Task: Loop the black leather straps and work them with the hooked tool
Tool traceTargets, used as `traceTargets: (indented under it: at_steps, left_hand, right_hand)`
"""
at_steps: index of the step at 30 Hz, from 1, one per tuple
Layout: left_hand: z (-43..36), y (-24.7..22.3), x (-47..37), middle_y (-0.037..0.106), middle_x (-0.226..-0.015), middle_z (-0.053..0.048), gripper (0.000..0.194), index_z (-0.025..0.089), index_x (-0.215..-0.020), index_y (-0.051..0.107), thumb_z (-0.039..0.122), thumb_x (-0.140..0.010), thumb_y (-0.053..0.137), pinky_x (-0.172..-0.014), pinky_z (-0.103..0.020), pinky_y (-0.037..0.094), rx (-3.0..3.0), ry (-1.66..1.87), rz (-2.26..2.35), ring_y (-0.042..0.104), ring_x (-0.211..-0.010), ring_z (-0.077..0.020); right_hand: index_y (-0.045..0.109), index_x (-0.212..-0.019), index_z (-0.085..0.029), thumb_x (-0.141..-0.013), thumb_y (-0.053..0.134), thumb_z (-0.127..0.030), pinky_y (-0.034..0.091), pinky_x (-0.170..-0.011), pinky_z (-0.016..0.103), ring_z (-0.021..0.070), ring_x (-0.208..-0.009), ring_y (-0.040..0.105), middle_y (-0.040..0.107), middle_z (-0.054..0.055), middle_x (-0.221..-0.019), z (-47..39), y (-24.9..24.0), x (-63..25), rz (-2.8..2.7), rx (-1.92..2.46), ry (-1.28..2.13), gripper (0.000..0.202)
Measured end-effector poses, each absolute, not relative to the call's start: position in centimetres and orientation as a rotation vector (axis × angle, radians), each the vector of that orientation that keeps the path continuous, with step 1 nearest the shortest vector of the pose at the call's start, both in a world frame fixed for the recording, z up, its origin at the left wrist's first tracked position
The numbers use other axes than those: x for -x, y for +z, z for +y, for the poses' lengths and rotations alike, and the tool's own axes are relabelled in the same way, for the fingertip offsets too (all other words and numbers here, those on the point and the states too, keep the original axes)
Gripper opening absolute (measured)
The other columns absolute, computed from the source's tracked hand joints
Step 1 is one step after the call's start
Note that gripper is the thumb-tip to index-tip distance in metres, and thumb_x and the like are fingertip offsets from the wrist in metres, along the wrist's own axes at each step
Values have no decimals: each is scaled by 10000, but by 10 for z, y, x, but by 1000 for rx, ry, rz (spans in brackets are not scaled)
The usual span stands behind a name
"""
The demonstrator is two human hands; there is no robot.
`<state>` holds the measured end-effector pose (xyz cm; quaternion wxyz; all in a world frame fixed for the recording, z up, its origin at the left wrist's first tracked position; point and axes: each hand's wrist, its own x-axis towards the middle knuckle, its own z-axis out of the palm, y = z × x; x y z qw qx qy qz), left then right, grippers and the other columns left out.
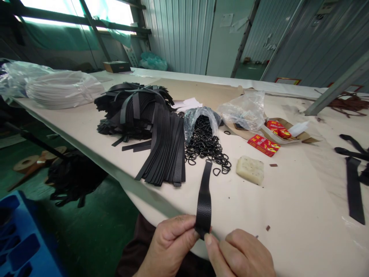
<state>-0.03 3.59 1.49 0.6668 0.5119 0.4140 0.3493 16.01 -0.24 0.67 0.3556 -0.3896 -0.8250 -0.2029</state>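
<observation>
Left hand [173,240] and right hand [242,252] both pinch near end of black strap [204,206] at table [288,207] edge, fingers closed on it. Strap's far end points at black rings [204,140]; strap pile [165,150] left of rings, wax block [250,170] right.

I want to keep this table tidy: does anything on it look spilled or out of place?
The black rings look spilled: they spread from the open plastic bag onto the table, and one ring lies apart, right of the bag.
</observation>
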Motion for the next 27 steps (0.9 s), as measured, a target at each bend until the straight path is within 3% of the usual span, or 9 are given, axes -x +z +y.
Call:
traceTargets:
  at_steps: [5,9,14,17,21,27]
  left_hand:
    - [34,14,2,719,-778,-29,138,244,-811,753,229,-769,623,-720,-251,486,-1294,866,984,625,-725,-203]
    - [34,13,1,732,-840,-30,172,262,-881,746,216,-773,620,-726,-253,487,-1331,913,1040,639,-750,-207]
    - [33,11,-4,732,-837,-29,165,243,-884,745,235,-765,630,-744,-256,473,-1249,877,1058,631,-790,-213]
    - [35,10,-7,722,-768,-30,158,204,-872,742,242,-757,641,-701,-240,460,-993,792,989,609,-743,-187]
    - [40,14,-5,698,-792,-50,224,151,-972,701,221,-773,627,-776,-253,426,-727,666,729,584,-754,-159]
    - [44,16,-3,670,-697,-55,199,114,-893,718,245,-777,624,-756,-261,407,-727,584,671,569,-724,-164]
  right_hand:
    - [574,-936,-171,-811,465,-34,401,-386,257,118,-417,523,620,-4,-556,-2,7,-155,-2022,1045,-391,215]
    - [547,-1000,-176,-803,561,-197,412,-391,202,100,-438,489,505,-24,-581,-3,-1,-146,-1679,1277,113,199]
    - [586,-783,-202,-780,589,-258,394,-450,189,93,-487,442,476,-37,-598,-4,-7,-136,-1311,1428,649,57]
    - [563,-694,-186,-748,608,-337,395,-487,202,104,-517,434,486,-34,-581,-3,-4,-133,-1075,1519,884,167]
    - [558,-655,-169,-685,643,-409,389,-509,214,109,-528,430,493,-34,-553,2,4,-134,-908,1572,1113,256]
    - [521,-638,-170,-666,648,-462,237,-393,202,62,-427,253,402,-64,-499,6,0,-139,-862,1538,1253,320]
